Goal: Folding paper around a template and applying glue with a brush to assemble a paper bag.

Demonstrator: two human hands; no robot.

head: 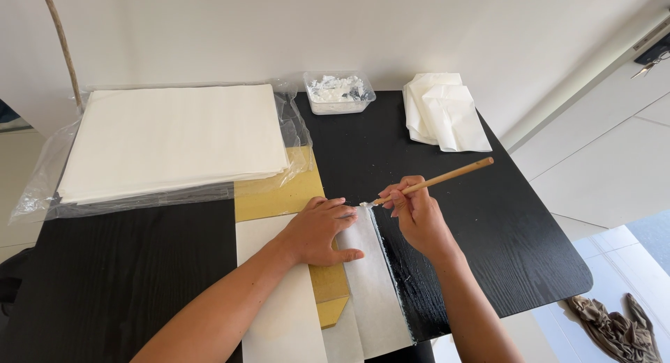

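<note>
**On the black table: brush at the edge of the white strip**

On the black table (139,279) in front of you, your right hand (417,220) holds a thin wooden brush (433,182). Your fingers (396,195) are closed around the lower part of the handle, and the long end of the handle points up and to the right, away from you. The tip of the brush touches the top corner of a white paper strip (373,279), just beside the fingertips of your left hand (317,230).

Your left hand lies flat and spread on the paper, with nothing grasped; it presses on the left side of the strip, partly over a gold-coloured sheet (279,195) that lies under it. Along the right edge of the strip, the table surface looks wet and shiny.

A larger white sheet (279,314) lies under your left forearm. Farther from you, on the left, a stack of white paper (171,136) rests on a clear plastic wrap (42,181). Behind the hands stands a small clear container (339,93) with white paste inside. To its right lie some folded white papers (443,112), well apart from the brush.
</note>
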